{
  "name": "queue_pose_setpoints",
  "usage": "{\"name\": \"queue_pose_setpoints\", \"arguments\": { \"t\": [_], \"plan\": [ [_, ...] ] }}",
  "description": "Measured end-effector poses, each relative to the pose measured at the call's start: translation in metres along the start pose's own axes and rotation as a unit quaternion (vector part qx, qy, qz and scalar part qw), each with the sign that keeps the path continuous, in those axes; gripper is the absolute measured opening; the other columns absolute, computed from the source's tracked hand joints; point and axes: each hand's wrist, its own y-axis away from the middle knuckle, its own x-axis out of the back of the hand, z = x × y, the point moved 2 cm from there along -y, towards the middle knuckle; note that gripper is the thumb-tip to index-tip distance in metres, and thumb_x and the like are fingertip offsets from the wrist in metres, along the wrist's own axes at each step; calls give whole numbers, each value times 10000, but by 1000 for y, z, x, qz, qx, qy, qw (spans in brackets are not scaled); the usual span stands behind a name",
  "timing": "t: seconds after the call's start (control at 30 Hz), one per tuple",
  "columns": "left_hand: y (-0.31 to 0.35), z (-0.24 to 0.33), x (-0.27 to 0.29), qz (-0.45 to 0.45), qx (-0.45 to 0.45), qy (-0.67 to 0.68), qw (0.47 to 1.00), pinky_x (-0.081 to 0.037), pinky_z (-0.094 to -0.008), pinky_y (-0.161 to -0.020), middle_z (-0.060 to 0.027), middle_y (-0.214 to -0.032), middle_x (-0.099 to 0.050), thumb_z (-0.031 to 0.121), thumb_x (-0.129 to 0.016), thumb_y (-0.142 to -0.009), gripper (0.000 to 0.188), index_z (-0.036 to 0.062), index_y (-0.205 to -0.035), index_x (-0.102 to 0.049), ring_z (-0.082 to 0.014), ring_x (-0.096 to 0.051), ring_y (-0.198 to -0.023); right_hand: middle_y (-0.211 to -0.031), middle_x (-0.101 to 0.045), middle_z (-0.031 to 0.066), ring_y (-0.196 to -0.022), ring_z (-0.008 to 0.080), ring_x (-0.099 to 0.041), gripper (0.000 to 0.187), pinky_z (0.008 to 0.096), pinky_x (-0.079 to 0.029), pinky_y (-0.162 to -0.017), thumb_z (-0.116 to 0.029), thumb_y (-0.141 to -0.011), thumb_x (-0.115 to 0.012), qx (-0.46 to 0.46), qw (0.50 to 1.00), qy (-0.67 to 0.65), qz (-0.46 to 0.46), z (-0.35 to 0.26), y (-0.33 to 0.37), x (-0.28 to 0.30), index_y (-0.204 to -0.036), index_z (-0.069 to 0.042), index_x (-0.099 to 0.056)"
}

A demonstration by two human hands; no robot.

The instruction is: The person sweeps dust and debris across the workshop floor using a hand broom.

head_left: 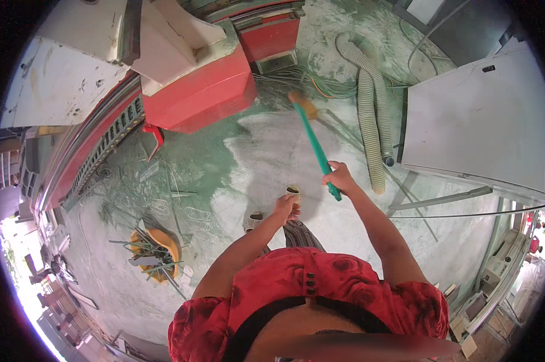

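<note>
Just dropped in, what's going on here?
A person's right hand grips a green handle near its lower end. At the far end is an orange-brown head, blurred. The left hand is curled in front of the legs; whether it holds anything can't be told. On the floor, a yellow container with long strips in it stands to the left, and a ribbed hose lies ahead to the right.

From the person's head, one wide fisheye looks steeply down over the shirt (345, 271), which is very near; floor (336, 226) lies below and beyond the shirt, the machine (200, 96) farther ahead of it.
</note>
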Motion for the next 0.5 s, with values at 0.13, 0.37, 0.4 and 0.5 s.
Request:
{"name": "queue_pose_setpoints", "arguments": {
  "t": [0.13,0.37,0.4,0.5],
  "plan": [
    [2,5,8,9,-13,9,1000,-470,-324,-472,-72,-749,-538,282,-513,-786,430,106,-1163,-406,-180,-560,-560,-585,-521,90,-388,136,-482,596,275,-407,-349,28,-514,-602,-61,992,-78,-85,-35,37,36,-1098,12,-486],
    [19,0,24,52,-35,54,997,-435,-299,-395,-41,-647,-512,295,-531,-773,290,90,-974,-491,-159,-537,-487,-578,-512,83,-399,130,-489,641,269,-401,-358,23,-526,-598,65,985,52,-153,-40,27,15,-1148,5,-444],
    [20,-2,25,48,-27,66,996,-435,-298,-395,-41,-645,-512,290,-529,-774,285,84,-967,-492,-162,-541,-490,-580,-514,84,-402,138,-492,651,274,-399,-361,20,-527,-599,55,988,40,-141,-39,18,5,-1157,-1,-436],
    [25,-8,32,55,-26,84,995,-435,-299,-398,-38,-641,-511,283,-524,-776,270,82,-954,-496,-165,-545,-493,-585,-524,90,-399,159,-494,629,287,-399,-368,15,-526,-600,55,990,65,-108,-41,0,-25,-1136,3,-449]
  ]
}}
